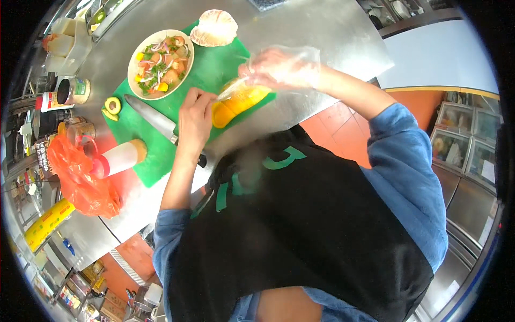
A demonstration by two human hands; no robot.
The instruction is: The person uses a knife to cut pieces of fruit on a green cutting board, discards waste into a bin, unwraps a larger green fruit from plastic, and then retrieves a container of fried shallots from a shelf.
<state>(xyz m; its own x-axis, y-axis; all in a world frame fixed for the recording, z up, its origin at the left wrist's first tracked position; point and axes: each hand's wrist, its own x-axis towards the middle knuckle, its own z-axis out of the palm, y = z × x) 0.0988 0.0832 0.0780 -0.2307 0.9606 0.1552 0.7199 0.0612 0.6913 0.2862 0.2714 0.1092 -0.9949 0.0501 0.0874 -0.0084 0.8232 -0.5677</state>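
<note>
A cut yellow-orange fruit, probably mango [226,112], lies at the near edge of the green cutting board [213,68]. Clear plastic film [231,89] stretches over the fruit between my hands. My bare left hand [197,112] pinches the film's left end. Above the fruit, my right hand [277,68], in a clear plastic glove, grips the other end; its fingertips are blurred. A kitchen knife [151,116] lies left of my left hand, its handle partly hidden under my wrist. Behind it stands a bowl of salad [161,66] with red onion, herbs and yellow cubes.
A halved avocado [112,105] lies at the board's left edge, and a peeled pale citrus fruit [214,28] at the far edge. A squeeze bottle [120,158] and a red plastic bag [82,177] are on the left, near several jars. The steel counter [322,28] extends around the board.
</note>
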